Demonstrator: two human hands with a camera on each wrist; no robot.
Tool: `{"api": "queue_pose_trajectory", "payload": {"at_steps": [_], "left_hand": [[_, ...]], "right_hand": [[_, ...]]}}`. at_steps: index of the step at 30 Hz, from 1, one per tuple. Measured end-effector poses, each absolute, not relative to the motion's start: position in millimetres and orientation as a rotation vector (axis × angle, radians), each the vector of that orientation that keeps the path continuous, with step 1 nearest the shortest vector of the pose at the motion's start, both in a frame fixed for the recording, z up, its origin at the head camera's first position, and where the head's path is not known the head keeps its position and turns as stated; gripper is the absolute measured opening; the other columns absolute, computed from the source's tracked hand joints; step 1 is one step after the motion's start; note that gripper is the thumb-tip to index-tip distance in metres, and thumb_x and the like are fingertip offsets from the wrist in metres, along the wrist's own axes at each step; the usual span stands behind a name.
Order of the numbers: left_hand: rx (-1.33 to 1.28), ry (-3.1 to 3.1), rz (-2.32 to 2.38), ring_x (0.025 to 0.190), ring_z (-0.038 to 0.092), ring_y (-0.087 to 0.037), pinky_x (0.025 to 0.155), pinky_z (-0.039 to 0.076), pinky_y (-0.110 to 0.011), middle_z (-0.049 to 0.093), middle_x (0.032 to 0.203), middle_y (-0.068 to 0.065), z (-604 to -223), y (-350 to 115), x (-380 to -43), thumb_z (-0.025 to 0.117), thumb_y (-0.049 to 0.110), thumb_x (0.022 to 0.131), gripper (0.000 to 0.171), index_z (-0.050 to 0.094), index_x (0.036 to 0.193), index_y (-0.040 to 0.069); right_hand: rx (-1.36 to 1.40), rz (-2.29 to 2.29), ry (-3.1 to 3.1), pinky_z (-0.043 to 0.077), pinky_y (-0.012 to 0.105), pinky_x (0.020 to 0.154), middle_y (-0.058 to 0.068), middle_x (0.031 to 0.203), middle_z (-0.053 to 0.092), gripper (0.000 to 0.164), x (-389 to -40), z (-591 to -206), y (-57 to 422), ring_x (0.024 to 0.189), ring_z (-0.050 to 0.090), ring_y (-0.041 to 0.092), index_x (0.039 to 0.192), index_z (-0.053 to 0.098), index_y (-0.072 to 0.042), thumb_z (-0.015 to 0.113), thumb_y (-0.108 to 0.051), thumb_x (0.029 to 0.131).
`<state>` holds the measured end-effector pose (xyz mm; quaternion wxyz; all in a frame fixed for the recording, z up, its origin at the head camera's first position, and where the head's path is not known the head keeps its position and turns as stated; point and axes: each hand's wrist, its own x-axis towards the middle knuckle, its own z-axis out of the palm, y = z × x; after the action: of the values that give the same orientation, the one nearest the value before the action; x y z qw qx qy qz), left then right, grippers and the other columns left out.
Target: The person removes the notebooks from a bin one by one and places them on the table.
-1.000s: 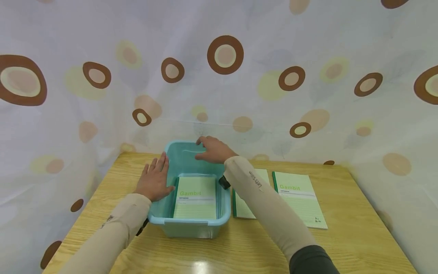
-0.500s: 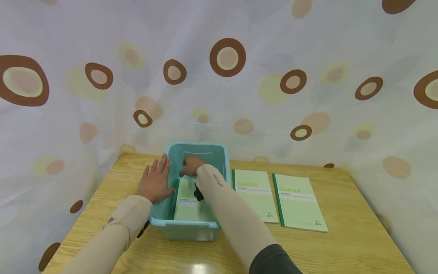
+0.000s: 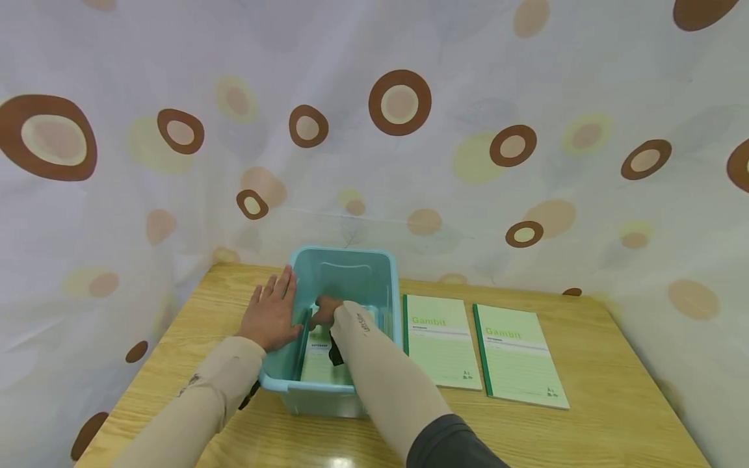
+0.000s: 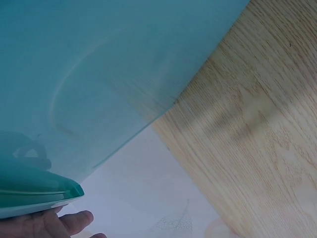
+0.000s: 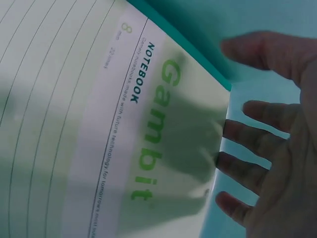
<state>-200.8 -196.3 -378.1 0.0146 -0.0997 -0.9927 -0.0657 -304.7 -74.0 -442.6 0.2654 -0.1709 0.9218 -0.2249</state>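
Observation:
A light-blue plastic bin (image 3: 365,276) stands on the table with a pale green Gambit notebook (image 3: 318,365) lying in it, its dark green spine on the left. My left hand (image 3: 270,316) rests on the bin's left rim, fingers stretched out. The left wrist view catches the bin's outer wall (image 4: 109,54) and a few fingertips (image 4: 77,222) at the rim. Down inside the bin is my right hand (image 3: 326,312), at the notebook's far edge. From the right wrist, its spread fingers (image 5: 247,136) come up to that edge without gripping; whether all touch is unclear. My forearm hides part of the cover.
Right of the bin, two more Gambit notebooks lie side by side on the wooden table (image 3: 608,390): a nearer one (image 3: 441,344) close to the bin and another (image 3: 521,357) farther right. A patterned cloth backdrop (image 3: 468,84) hangs behind the table.
My right hand has come from above the bin's right side, moving left and down to the notebook's far edge inside. The left hand stays on the rim. The view has shifted slightly.

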Motion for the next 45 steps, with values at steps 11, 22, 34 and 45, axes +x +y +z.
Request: {"api": "queue_pose_trajectory", "payload": {"at_steps": [11,22,34,45], "left_hand": [[-0.31,-3.108,-0.209,0.142,0.018,-0.045,0.112,0.019,-0.06,0.012,0.158,-0.023,-377.3,-195.1,-201.2,0.072,0.029,0.086,0.092,0.018,0.15,-0.009],[-0.306,-3.138,-0.213,0.143,0.016,-0.045,0.112,0.017,-0.06,0.009,0.159,-0.023,-374.0,-196.2,-201.6,0.07,0.028,0.087,0.091,0.016,0.15,-0.009],[-0.318,-3.166,-0.213,0.143,0.012,-0.044,0.113,0.014,-0.06,0.006,0.159,-0.023,-373.2,-196.0,-202.0,0.069,0.027,0.088,0.09,0.015,0.151,-0.008],[-0.316,-3.167,-0.22,0.144,0.012,-0.044,0.113,0.014,-0.06,0.006,0.159,-0.022,-372.5,-194.6,-201.7,0.069,0.027,0.089,0.089,0.015,0.151,-0.008]], "right_hand": [[-0.447,-0.382,2.672,0.047,0.041,0.094,0.001,0.119,0.064,0.055,-309.1,-441.9,-76.9,0.103,0.06,0.018,0.128,0.06,-0.014,0.074,-0.042,0.082],[-0.461,-0.075,2.849,0.038,0.042,0.105,0.009,0.143,0.042,0.081,-297.5,-437.6,-90.2,0.129,0.042,0.025,0.149,0.037,-0.024,0.064,-0.061,0.082],[-0.472,-0.045,2.832,0.034,0.042,0.108,0.013,0.144,0.044,0.09,-298.2,-441.8,-90.8,0.131,0.042,0.028,0.153,0.023,-0.021,0.057,-0.066,0.083],[-0.497,-0.062,2.853,0.032,0.044,0.105,0.013,0.139,0.048,0.079,-297.7,-440.2,-90.1,0.126,0.045,0.027,0.147,0.034,-0.02,0.054,-0.064,0.084]]}}
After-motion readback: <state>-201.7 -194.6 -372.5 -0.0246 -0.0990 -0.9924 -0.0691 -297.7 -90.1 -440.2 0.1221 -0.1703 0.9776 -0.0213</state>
